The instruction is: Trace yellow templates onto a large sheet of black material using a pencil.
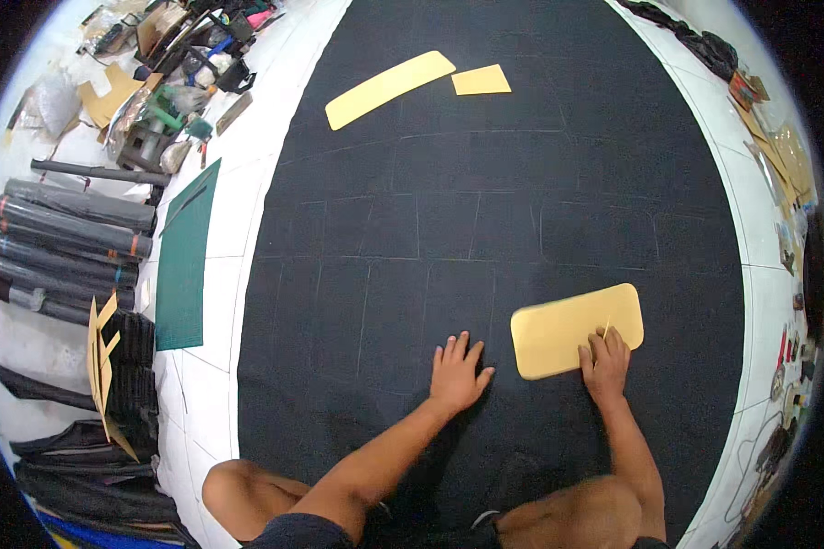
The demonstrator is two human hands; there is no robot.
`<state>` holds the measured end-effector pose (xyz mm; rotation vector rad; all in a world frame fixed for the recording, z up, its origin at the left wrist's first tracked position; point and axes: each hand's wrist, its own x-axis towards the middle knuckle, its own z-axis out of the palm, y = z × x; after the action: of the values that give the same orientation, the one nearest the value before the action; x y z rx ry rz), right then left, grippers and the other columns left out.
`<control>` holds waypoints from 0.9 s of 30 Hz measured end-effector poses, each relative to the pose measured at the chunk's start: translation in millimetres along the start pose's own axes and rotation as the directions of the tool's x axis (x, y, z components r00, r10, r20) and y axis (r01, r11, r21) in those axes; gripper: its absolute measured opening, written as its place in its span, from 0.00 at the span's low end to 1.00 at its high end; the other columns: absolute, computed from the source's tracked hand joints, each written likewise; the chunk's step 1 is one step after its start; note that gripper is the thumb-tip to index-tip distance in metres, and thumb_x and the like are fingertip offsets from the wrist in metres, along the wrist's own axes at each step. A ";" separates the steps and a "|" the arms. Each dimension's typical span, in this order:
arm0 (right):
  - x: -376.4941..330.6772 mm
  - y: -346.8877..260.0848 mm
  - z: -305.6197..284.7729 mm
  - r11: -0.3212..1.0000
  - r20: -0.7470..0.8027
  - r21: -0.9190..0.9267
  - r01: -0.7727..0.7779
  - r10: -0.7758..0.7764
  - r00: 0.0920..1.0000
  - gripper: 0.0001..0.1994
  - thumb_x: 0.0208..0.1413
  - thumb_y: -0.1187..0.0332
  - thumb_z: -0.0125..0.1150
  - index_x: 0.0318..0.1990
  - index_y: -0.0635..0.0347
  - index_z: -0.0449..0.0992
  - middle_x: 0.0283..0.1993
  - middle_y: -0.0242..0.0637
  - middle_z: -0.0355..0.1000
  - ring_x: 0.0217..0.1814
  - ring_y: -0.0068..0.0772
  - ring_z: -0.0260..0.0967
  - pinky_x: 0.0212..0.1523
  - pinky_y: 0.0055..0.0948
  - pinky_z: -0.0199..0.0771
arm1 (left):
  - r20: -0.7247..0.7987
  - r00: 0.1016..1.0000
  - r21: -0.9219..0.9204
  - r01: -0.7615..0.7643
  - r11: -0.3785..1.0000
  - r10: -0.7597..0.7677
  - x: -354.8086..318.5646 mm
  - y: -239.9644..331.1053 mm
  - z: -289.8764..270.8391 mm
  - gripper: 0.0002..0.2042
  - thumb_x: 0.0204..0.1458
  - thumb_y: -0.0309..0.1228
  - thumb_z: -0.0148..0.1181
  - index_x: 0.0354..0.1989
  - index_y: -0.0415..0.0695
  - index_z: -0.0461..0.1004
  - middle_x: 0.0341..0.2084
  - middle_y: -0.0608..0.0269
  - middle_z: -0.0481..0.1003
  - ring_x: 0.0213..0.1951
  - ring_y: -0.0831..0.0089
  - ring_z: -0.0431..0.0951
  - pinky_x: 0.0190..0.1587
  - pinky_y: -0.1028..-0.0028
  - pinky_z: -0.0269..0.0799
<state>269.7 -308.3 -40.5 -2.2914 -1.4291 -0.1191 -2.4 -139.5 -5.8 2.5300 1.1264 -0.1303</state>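
A wide sheet of black fabric (485, 229) lies spread over the floor, with thin pale lines drawn across it in rows of shapes. My left hand (460, 373) rests flat on the fabric, fingers spread, holding nothing. On the right, a yellow card template (558, 329) with rounded corners lies slightly tilted on the cloth. My right hand (608, 366) is over its lower right part, fingers curled against the card. A thin pale sliver shows at those fingertips, too small to name. Farther off lie a long curved yellow template (389, 90) and a small four-sided yellow template (482, 80).
A green cutting mat (188, 265) with a dark strip on it lies left of the fabric. Beyond it are dark rolls of material (73, 220), card pieces (103, 375) and folded black cloth (92, 476). Assorted bags and tools crowd the far left; more clutter lines the right wall.
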 end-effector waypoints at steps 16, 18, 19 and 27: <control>-68.6 -69.3 3.7 0.917 0.113 0.031 -0.398 0.392 0.913 0.29 0.51 0.44 0.71 0.42 0.64 0.71 0.73 0.57 0.56 0.79 0.63 0.43 0.75 0.67 0.34 | -0.230 0.971 -0.140 -0.099 0.985 0.065 2.2 -5.7 27.1 0.25 0.59 0.41 0.60 0.63 0.46 0.71 0.64 0.40 0.64 0.67 0.41 0.60 0.70 0.44 0.51; -50.4 -63.5 -5.5 0.974 0.286 0.082 -0.213 0.182 0.941 0.25 0.54 0.47 0.69 0.41 0.61 0.71 0.75 0.54 0.55 0.81 0.62 0.41 0.76 0.66 0.31 | -0.203 0.976 -0.166 -0.116 0.979 0.081 6.5 -14.7 17.3 0.25 0.59 0.40 0.60 0.63 0.45 0.71 0.63 0.41 0.65 0.67 0.42 0.60 0.71 0.44 0.50; -43.3 -60.0 -6.8 0.974 0.293 0.079 -0.213 0.182 0.939 0.25 0.54 0.47 0.69 0.41 0.61 0.71 0.75 0.54 0.55 0.81 0.62 0.41 0.76 0.66 0.31 | -0.189 0.977 -0.189 -0.134 0.973 0.097 11.2 -19.6 12.1 0.25 0.58 0.38 0.60 0.64 0.44 0.71 0.63 0.43 0.65 0.67 0.44 0.60 0.71 0.45 0.50; 11.4 -62.3 -5.0 0.977 0.561 0.214 0.013 -0.134 0.817 0.19 0.57 0.53 0.68 0.41 0.59 0.71 0.78 0.52 0.51 0.83 0.60 0.34 0.79 0.61 0.25 | 0.102 0.969 -0.010 -0.226 0.974 0.226 62.0 -24.1 -24.5 0.43 0.49 0.52 0.70 0.74 0.60 0.58 0.73 0.43 0.52 0.75 0.42 0.47 0.75 0.46 0.42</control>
<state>221.4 -277.6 -13.0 -2.1907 -1.7143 0.7284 20.3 -72.4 -4.4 2.5996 0.7923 -0.1984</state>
